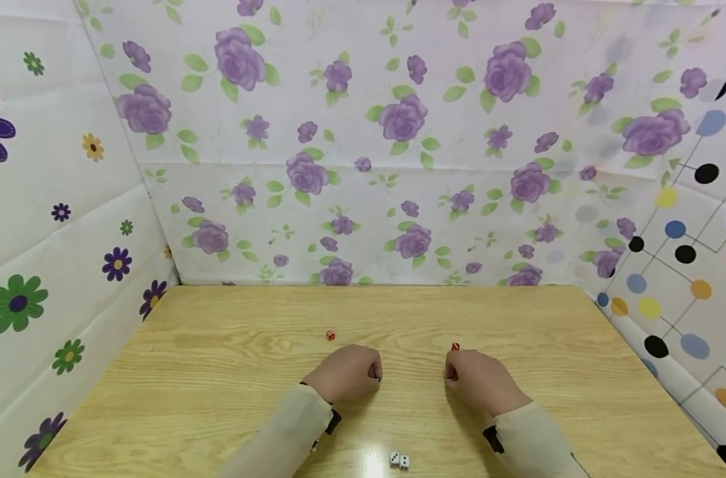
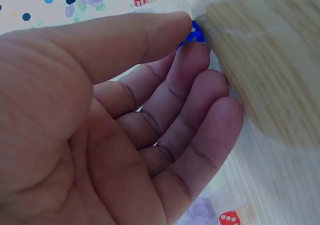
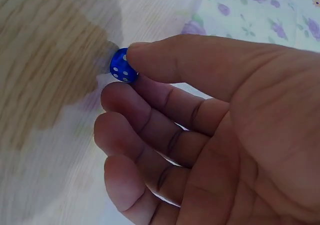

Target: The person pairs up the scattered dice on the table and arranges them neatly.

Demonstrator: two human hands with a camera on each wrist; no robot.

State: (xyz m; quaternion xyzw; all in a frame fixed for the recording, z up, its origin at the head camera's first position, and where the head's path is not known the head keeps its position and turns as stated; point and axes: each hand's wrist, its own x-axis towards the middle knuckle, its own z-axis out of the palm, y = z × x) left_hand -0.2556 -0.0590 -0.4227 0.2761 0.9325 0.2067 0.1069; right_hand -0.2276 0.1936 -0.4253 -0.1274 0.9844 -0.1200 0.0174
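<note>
Left wrist view shows the left hand (image 2: pixel 115 130) pinching one blue die (image 2: pixel 195 33), right wrist the right hand (image 3: pixel 220 135) pinching a second blue die (image 3: pixel 121 67), both near the worktop (image 1: pixel 249 345), fingertip grips presumably suiting their smallness.

1. Surface (image 1: pixel 231 325): back cloth (image 1: pixel 363 139) behind it, L cloth (image 1: pixel 76 252) along L side, R cloth (image 1: pixel 679 265) along R side.
2. L hand (image 1: pixel 346 373) above surf., L of ctr; R hand (image 1: pixel 481 380) R of ctr, abt level w/ it, well apart.
3. L-held die (image 2: pixel 195 33) btwn tips of L fingers (image 2: pixel 196 57); R-held die (image 3: pixel 121 67) btwn tips of R fingers (image 3: pixel 120 97).
4. Far L die (image 1: pixel 330 335) on surf., behind L hand & a bit L of it.
5. Far R die (image 1: pixel 455 346) on surf., just behind R hand, partly hidden by it; contact unclear.
6. Near L die (image 1: pixel 394 459) & near R die (image 1: pixel 404 462) side by side on surf., nearer the person than both hands, btwn forearms.
</note>
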